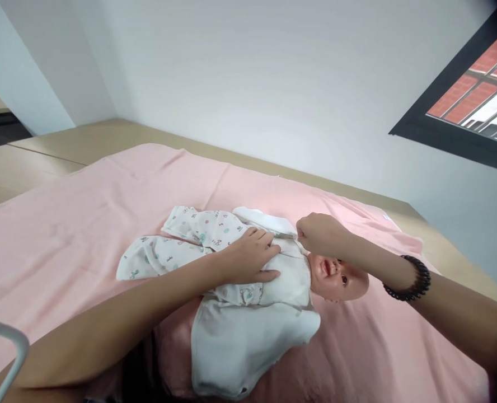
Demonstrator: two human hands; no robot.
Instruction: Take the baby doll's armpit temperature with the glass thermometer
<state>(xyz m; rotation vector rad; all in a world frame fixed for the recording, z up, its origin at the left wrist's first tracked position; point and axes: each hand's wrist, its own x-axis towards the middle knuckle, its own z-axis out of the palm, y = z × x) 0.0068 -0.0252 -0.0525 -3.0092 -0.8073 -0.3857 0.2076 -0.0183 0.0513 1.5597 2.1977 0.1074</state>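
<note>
A baby doll (pixel 338 279) lies on its back on a pink cloth (pixel 139 184), its head to the right. It wears white patterned trousers (pixel 148 257) and a white top (pixel 288 277). One white flap of cloth (pixel 252 341) spreads toward me, another (pixel 267 221) lies on the far side. My left hand (pixel 251 257) rests on the doll's belly with its fingers apart. My right hand (pixel 322 235) is closed at the doll's far shoulder, at the end of the far white flap; what its fingers grip is hidden. The right forearm covers part of the doll's face.
The pink cloth covers a wooden table (pixel 101 131) that stands against a pale wall (pixel 240 84). A dark-framed window (pixel 441 129) with bars is at the upper right. A white curved bar (pixel 15 341) shows at the lower left.
</note>
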